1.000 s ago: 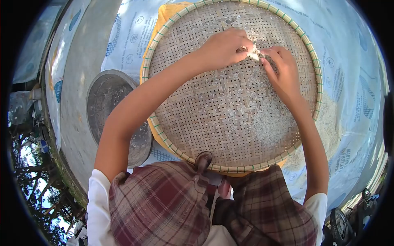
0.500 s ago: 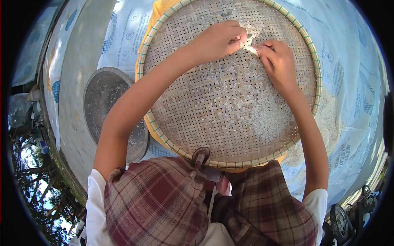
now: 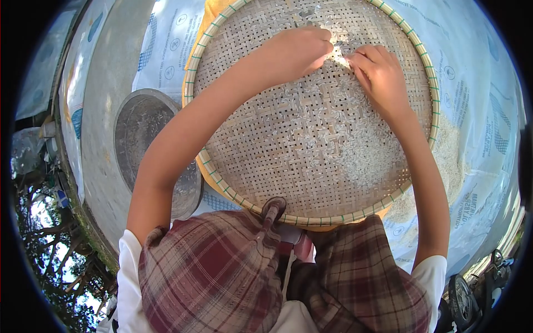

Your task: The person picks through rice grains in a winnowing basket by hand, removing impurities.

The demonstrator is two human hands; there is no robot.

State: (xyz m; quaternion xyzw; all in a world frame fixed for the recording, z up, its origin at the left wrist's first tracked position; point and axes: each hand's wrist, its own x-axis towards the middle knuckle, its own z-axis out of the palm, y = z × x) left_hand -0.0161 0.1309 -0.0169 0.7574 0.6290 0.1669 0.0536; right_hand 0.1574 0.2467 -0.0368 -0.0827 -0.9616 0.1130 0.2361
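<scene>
A round woven bamboo winnowing tray (image 3: 250,155) lies in front of my knees, its rim bound with green ties. Pale rice-like grains (image 3: 366,158) are heaped thinly on its right side, with more scattered over the weave. Over the far part of the tray, my left hand (image 3: 302,53) is closed, its fingertips pressed together and mostly turned away. Just right of it, my right hand (image 3: 382,75) pinches thumb against fingers near a sunlit patch of weave. Anything between the fingertips of either hand is too small to make out.
On the left stands a grey basin (image 3: 130,133) with a few pale bits inside, partly behind my left forearm. More grain (image 3: 447,166) lies on the printed plastic sheet (image 3: 472,100) right of the tray. Yellow cloth (image 3: 214,11) shows under the rim. A wheel (image 3: 461,299) is at lower right.
My left hand has rolled so its back faces up more, hiding its fingertips. The right hand has shifted slightly, its fingers more curled. The tray and grains stay about where they were.
</scene>
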